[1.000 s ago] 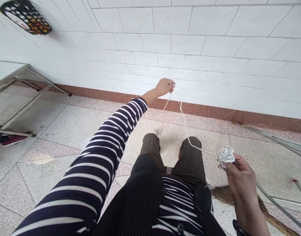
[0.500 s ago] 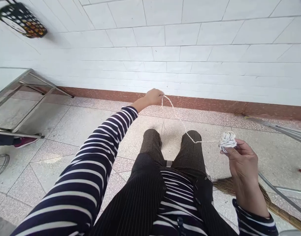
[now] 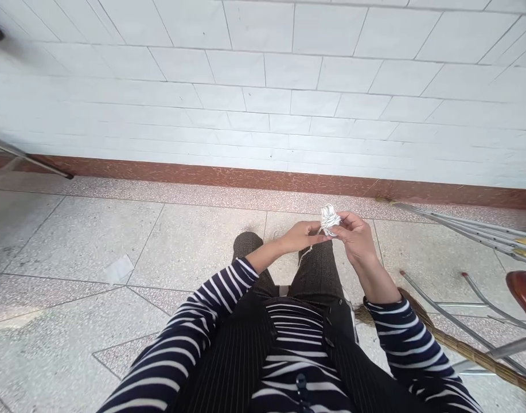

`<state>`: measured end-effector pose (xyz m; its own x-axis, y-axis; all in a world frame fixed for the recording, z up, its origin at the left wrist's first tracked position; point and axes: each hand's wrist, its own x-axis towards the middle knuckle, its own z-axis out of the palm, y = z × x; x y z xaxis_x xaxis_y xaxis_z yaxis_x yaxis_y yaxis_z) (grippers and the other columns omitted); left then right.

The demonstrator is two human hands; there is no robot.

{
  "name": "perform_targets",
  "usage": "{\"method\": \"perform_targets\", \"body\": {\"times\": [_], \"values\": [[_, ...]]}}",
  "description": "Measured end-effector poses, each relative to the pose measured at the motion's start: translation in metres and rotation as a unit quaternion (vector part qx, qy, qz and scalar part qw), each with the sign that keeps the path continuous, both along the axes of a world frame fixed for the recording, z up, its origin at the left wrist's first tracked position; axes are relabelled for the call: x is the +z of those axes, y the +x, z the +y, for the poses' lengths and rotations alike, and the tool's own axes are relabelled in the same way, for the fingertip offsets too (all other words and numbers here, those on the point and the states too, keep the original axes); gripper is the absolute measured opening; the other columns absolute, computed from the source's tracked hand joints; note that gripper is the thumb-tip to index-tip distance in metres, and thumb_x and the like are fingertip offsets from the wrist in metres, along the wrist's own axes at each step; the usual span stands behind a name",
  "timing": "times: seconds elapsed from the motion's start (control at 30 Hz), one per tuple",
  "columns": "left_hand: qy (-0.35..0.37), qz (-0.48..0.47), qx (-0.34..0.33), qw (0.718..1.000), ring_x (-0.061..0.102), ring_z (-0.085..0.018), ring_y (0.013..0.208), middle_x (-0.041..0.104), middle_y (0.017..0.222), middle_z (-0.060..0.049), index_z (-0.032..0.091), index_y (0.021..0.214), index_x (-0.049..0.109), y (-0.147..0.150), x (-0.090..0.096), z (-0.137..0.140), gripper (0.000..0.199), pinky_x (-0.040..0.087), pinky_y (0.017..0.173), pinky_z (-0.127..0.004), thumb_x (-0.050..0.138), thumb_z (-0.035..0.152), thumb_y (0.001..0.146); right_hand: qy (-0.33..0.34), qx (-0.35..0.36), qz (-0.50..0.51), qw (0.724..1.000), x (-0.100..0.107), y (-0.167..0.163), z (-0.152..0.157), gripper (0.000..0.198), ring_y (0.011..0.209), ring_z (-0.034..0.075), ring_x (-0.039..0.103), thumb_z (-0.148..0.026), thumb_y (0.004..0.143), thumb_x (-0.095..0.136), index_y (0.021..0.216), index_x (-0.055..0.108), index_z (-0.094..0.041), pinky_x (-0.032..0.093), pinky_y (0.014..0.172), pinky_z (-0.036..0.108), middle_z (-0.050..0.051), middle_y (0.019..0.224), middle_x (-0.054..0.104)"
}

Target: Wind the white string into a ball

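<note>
A small wound bundle of white cord [image 3: 329,218] is held up in front of my knees. My right hand [image 3: 356,236] grips it from the right, thumb and fingers pinching its side. My left hand [image 3: 300,236] is closed close against the bundle's lower left, its fingers pressed together on the cord. A short loose end of cord [image 3: 306,252] hangs below the left hand, over my trouser leg. Just how the left fingertips lie on the cord is partly hidden.
A straw broom [image 3: 456,341] lies at the lower right beside the metal legs of a chair [image 3: 443,304]. Folded metal poles [image 3: 460,226] rest at the right near the tiled wall [image 3: 263,69]. Metal table legs [image 3: 28,156] stand at the far left; a pale patch [image 3: 119,268] marks the floor.
My left hand has come back from the wall side to the bundle, and the long stretched cord is no longer spread out. My right hand has moved left with the bundle; the view has shifted right.
</note>
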<state>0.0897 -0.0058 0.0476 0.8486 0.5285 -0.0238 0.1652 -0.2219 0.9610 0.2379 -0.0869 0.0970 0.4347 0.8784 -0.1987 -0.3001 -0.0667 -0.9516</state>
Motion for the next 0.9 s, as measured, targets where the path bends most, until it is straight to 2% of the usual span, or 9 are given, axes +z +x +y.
{"method": "perform_targets", "body": {"times": [0.2,0.3,0.4,0.5,0.57,0.63,0.7,0.77,0.9], "values": [[0.034,0.088,0.067,0.993,0.065,-0.015,0.075,0.072,0.078,-0.003,0.015,0.075,0.069,-0.046,-0.008,-0.015,0.040,0.048,0.077,-0.025,0.047,0.037,0.099,-0.002,0.001,-0.078,0.997,-0.012,0.004,0.007,0.039,0.067,0.018,0.065,-0.032,0.051,0.087,0.083,0.068,-0.019,0.055,0.053,0.031,0.001,0.076,0.071],[0.152,0.169,0.088,0.970,0.063,-0.015,0.068,0.069,0.072,-0.001,0.017,0.081,0.070,-0.069,-0.015,-0.022,0.034,0.050,0.075,-0.028,0.047,0.033,0.100,-0.025,-0.013,-0.226,0.974,-0.025,0.012,0.016,0.033,0.073,0.020,0.064,-0.037,0.063,0.078,0.088,0.067,-0.019,0.055,0.057,0.033,0.005,0.084,0.070],[0.328,0.151,0.083,0.929,0.065,-0.016,0.073,0.072,0.080,-0.002,0.018,0.101,0.071,-0.079,-0.008,-0.025,0.027,0.049,0.097,-0.038,0.045,0.025,0.101,-0.041,-0.012,-0.403,0.914,-0.042,0.015,0.025,0.016,0.077,0.020,0.060,-0.028,0.070,0.068,0.083,0.065,-0.020,0.051,0.065,0.033,0.006,0.089,0.066],[0.477,0.108,0.068,0.870,0.065,-0.015,0.075,0.070,0.078,-0.002,0.018,0.104,0.070,-0.075,0.011,-0.016,0.028,0.039,0.113,-0.045,0.043,0.018,0.101,-0.025,0.044,-0.431,0.901,-0.056,-0.001,0.022,0.009,0.072,0.018,0.055,-0.016,0.067,0.063,0.075,0.064,-0.020,0.046,0.068,0.032,0.004,0.085,0.062],[0.518,0.097,0.065,0.847,0.064,-0.015,0.076,0.067,0.075,-0.001,0.019,0.103,0.070,-0.070,0.021,-0.003,0.026,0.036,0.115,-0.046,0.045,0.014,0.099,-0.008,0.093,-0.425,0.900,-0.062,-0.022,0.007,0.013,0.070,0.017,0.054,-0.013,0.066,0.061,0.076,0.064,-0.020,0.045,0.067,0.030,0.003,0.082,0.062],[0.516,0.102,0.069,0.848,0.064,-0.015,0.077,0.066,0.075,0.000,0.019,0.102,0.070,-0.067,0.023,0.009,0.026,0.035,0.116,-0.046,0.046,0.012,0.097,0.007,0.135,-0.409,0.903,-0.064,-0.043,-0.015,0.015,0.071,0.017,0.056,-0.011,0.066,0.060,0.076,0.064,-0.021,0.046,0.066,0.029,0.002,0.080,0.062],[0.470,0.120,0.065,0.872,0.063,-0.015,0.075,0.066,0.073,0.000,0.020,0.099,0.071,-0.065,0.014,0.014,0.023,0.035,0.115,-0.046,0.048,0.014,0.097,0.015,0.155,-0.367,0.917,-0.060,-0.058,-0.036,0.013,0.071,0.016,0.060,-0.015,0.070,0.062,0.082,0.063,-0.021,0.048,0.060,0.027,0.002,0.082,0.064],[0.389,0.136,0.051,0.910,0.063,-0.015,0.076,0.068,0.074,0.000,0.020,0.094,0.071,-0.064,-0.002,0.007,0.022,0.040,0.110,-0.043,0.050,0.018,0.098,0.014,0.156,-0.189,0.969,-0.051,-0.061,-0.049,0.020,0.070,0.017,0.063,-0.021,0.071,0.070,0.089,0.063,-0.021,0.052,0.058,0.027,0.002,0.082,0.068],[0.258,0.149,0.015,0.954,0.064,-0.016,0.079,0.070,0.075,-0.001,0.019,0.078,0.067,-0.065,-0.035,-0.028,0.031,0.046,0.098,-0.033,0.047,0.025,0.101,0.020,0.033,-0.069,0.997,-0.035,-0.040,-0.041,0.030,0.064,0.016,0.063,-0.027,0.062,0.083,0.085,0.065,-0.021,0.057,0.056,0.030,0.001,0.077,0.071]]}}
